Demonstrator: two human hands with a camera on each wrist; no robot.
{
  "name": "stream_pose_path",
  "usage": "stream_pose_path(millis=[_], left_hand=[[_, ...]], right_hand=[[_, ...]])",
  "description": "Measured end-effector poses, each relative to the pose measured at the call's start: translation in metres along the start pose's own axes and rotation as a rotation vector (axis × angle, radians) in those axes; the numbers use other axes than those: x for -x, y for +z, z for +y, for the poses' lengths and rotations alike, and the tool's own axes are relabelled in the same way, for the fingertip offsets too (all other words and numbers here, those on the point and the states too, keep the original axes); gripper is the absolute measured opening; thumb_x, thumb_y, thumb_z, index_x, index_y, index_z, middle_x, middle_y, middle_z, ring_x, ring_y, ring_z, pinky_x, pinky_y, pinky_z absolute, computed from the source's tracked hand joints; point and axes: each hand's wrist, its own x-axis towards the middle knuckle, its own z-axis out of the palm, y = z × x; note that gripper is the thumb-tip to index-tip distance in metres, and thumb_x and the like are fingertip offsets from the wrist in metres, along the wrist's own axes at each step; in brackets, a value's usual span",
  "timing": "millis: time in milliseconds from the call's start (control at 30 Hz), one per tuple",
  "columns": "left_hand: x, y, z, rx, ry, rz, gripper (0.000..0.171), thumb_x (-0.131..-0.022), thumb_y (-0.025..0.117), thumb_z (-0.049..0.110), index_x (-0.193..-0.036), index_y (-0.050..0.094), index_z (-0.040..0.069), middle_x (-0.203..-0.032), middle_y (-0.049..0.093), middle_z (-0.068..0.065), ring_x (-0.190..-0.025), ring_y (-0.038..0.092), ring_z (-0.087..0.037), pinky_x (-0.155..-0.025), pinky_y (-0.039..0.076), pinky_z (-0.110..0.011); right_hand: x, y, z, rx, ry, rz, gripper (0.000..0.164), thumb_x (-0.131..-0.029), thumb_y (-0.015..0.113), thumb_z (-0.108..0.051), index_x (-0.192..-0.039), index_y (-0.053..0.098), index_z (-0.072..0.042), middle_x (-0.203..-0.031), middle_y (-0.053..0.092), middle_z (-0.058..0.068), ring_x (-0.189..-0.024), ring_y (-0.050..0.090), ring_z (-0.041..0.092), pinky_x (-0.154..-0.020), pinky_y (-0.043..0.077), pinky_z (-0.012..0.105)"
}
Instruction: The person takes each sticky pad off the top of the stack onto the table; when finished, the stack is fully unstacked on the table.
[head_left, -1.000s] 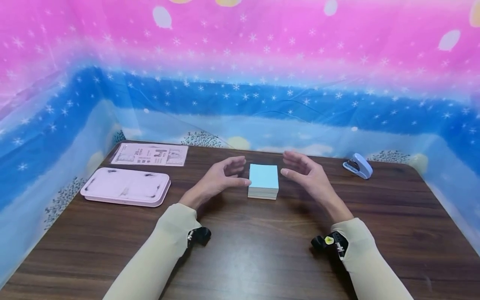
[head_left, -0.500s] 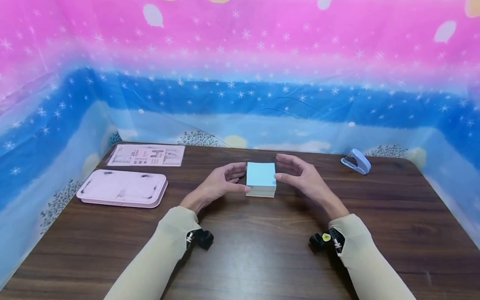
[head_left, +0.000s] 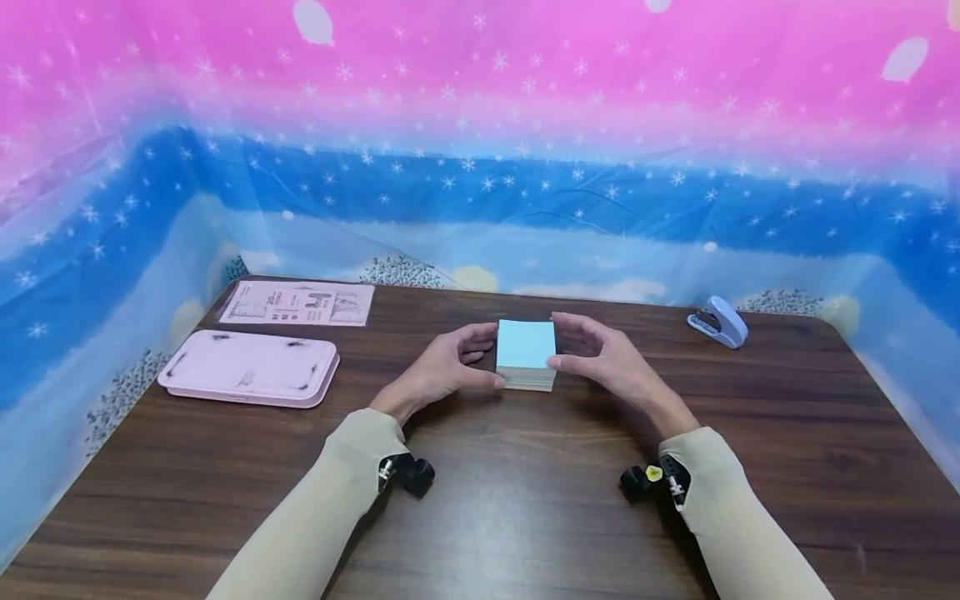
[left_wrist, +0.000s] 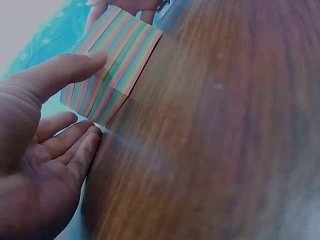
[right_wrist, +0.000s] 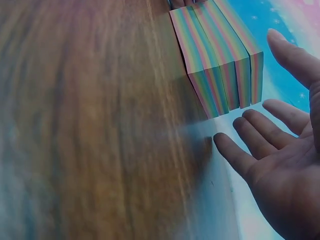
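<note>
A square stack of sticky notes [head_left: 527, 343] stands on the table between my hands, light blue on top. Its sides show rainbow-striped layers in the left wrist view, where the stack [left_wrist: 125, 55] lies beyond the thumb. My left hand [head_left: 448, 365] is at the stack's left side, thumb at the front left corner and fingers loosely extended; firm contact cannot be made out. On the other side is my right hand [head_left: 609, 358], thumb beside the right edge. In the right wrist view its spread fingers are apart from the stack [right_wrist: 220, 60].
A pale pink flat case [head_left: 249, 367] lies at the left of the wooden table [head_left: 495, 500]. Behind it is a pink printed card [head_left: 297, 303]. A light blue stapler [head_left: 718, 323] stands at the back right. Patterned cloth [head_left: 480, 183] surrounds the table's back and sides.
My right hand has moved left, closer to the stack, and my left hand has come in slightly at its side. The stack stays on the table.
</note>
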Motion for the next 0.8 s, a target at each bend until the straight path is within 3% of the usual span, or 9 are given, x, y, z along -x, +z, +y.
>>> stream_pose_path(millis=[800], left_hand=[[-0.0029, 0.0031, -0.0015, -0.046, 0.021, 0.017, 0.084, -0.087, 0.088, 0.006, -0.159, 0.046, 0.003, -0.159, 0.05, -0.015, -0.142, 0.052, -0.034, -0.117, 0.044, -0.045]], right_hand=[[-0.0013, -0.0003, 0.0025, 0.033, 0.006, -0.048, 0.086, -0.093, 0.086, -0.037, -0.165, 0.041, -0.023, -0.166, 0.042, 0.004, -0.154, 0.036, 0.029, -0.123, 0.03, 0.061]])
